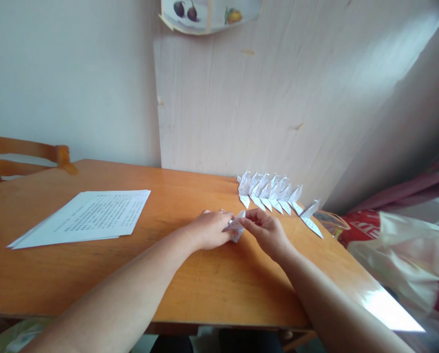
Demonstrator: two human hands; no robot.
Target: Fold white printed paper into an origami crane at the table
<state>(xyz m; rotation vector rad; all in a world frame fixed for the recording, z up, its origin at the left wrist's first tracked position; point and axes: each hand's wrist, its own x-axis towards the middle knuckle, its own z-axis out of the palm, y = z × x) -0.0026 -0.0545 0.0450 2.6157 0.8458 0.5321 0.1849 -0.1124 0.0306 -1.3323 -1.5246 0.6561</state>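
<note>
Between my two hands, just above the wooden table, is a small piece of folded printed paper point(236, 225). My left hand point(215, 229) is closed round its left side, hiding part of it. The thumb and fingers of my right hand point(265, 230) pinch its upper right edge. Beyond my hands stand several folded paper figures point(267, 191) in close rows, white with print on them and with pointed tips. One more folded paper figure point(310, 218) sits apart at the right, close to the table's edge.
A stack of printed sheets point(107, 213) lies on the left of the wooden table point(219, 284). A wooden chair point(24, 154) stands behind the far left corner. Red and white bags point(392, 245) crowd the right edge. The wall point(219, 108) rises behind the table.
</note>
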